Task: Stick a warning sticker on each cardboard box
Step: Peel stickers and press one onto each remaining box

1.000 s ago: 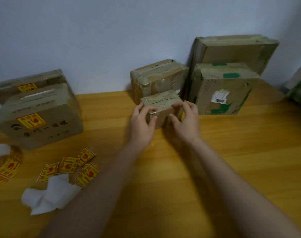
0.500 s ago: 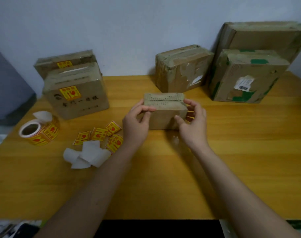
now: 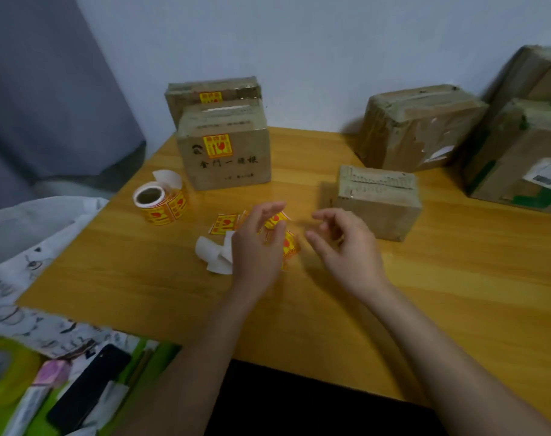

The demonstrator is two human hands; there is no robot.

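My left hand (image 3: pixel 256 247) hovers over the loose warning stickers (image 3: pixel 225 223) scattered on the tabletop (image 3: pixel 142 278), its fingers apart and holding nothing, and my right hand (image 3: pixel 346 247) hangs beside it, fingers loosely spread and empty. I judge I'm at the step of picking up one sticker. Next I must pinch one, peel its backing and press it on the bare small box (image 3: pixel 377 199) just beyond, the two stickered boxes (image 3: pixel 227 152) farther left.

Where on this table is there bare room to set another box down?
Bare wood lies near the front edge of the table, right of the right hand, below the small box. Also the strip left of the loose stickers, below the sticker roll. The back is crowded with boxes.
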